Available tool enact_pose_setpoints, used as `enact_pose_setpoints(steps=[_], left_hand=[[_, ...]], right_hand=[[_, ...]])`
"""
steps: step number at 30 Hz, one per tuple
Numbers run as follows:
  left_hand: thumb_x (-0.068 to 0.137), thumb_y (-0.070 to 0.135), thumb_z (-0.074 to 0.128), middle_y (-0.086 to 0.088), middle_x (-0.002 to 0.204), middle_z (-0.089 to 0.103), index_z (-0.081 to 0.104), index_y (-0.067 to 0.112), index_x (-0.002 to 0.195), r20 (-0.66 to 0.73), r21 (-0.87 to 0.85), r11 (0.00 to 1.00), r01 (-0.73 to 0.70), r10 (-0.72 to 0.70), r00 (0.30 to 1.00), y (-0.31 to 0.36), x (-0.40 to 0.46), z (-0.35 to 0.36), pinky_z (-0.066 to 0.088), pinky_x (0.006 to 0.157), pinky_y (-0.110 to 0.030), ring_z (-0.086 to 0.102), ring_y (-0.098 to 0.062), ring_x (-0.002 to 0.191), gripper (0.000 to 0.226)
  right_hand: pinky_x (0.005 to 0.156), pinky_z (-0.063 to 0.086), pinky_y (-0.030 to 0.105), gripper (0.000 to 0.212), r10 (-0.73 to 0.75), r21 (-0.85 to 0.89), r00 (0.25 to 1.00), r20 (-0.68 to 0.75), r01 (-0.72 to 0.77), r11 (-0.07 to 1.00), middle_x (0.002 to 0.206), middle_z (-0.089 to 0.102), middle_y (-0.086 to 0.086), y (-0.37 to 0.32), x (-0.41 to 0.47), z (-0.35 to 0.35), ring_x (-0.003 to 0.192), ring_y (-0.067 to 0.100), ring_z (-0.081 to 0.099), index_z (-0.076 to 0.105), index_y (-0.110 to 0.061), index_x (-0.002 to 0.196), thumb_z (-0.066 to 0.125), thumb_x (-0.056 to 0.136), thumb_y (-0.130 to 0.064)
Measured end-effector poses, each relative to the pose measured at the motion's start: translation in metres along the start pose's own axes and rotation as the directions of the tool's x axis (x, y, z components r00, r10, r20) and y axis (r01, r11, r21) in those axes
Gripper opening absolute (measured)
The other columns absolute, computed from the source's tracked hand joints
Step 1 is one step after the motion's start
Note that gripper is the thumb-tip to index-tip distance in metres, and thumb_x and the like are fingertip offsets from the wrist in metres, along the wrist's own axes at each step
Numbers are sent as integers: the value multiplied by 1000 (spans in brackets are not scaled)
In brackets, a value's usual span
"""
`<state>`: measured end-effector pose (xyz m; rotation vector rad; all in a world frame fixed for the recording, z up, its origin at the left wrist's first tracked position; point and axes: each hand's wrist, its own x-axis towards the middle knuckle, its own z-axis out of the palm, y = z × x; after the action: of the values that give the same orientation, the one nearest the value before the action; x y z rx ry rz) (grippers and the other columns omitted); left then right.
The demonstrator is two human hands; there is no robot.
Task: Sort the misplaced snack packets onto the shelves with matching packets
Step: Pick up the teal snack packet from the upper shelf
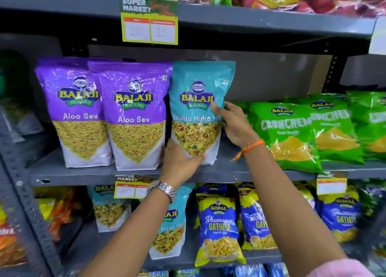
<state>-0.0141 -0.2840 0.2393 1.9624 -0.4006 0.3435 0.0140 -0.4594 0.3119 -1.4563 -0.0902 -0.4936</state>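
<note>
A teal Khatta Mitha Mix packet (198,101) stands upright on the middle grey shelf (229,170), right of two purple Aloo Sev packets (133,113). My left hand (179,161) grips the teal packet's bottom left corner. My right hand (234,126) holds its right edge, thumb on the front. More teal Khatta Mitha Mix packets (169,220) stand on the shelf below, partly hidden by my left forearm.
Green Crunchem packets (290,130) lean on the middle shelf to the right. Blue and yellow Gopal Gathiya packets (219,224) fill the lower shelf's right side. Price tags (149,22) hang from the shelf edges. Red and yellow packets sit on the top shelf.
</note>
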Motion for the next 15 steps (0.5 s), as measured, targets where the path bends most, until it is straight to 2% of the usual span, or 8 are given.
enact_pose_setpoints(steps=[2,5,9,12,15], left_hand=[[55,55,81,-2,125,69,61,18,126,-80,-34,999,40,-43,996,-15,17,12,55,104,-39,67,-20,115,83],[48,61,79,-4,125,69,60,18,126,-113,-37,998,54,-58,992,-37,34,27,57,101,-45,67,-23,118,91],[45,54,91,-4,124,70,58,15,124,-126,-39,998,48,-53,991,-13,21,24,57,100,-44,67,-23,116,94],[50,38,101,1,119,69,54,17,118,-74,-52,995,90,-93,993,-7,20,24,56,95,-35,66,-17,109,85],[53,28,102,5,121,65,49,22,125,21,-105,991,89,-87,996,-4,24,24,52,97,-31,64,-14,115,90]], right_hand=[[69,58,20,34,-4,31,999,41,2,1000,112,74,12,1,5,-3,90,14,73,64,1,121,71,90,-12],[70,59,25,41,-31,48,999,35,29,998,113,74,15,6,12,-7,91,18,74,65,3,119,77,83,-12],[84,61,34,37,-81,47,996,23,80,996,114,75,16,9,16,-19,100,23,75,65,4,119,75,86,-6],[84,61,33,35,-108,29,994,9,108,994,113,75,15,6,12,-28,100,22,75,65,3,120,73,87,-5],[84,61,32,30,-119,26,993,-16,120,992,111,76,13,2,5,-36,99,21,75,67,0,117,73,87,-4]])
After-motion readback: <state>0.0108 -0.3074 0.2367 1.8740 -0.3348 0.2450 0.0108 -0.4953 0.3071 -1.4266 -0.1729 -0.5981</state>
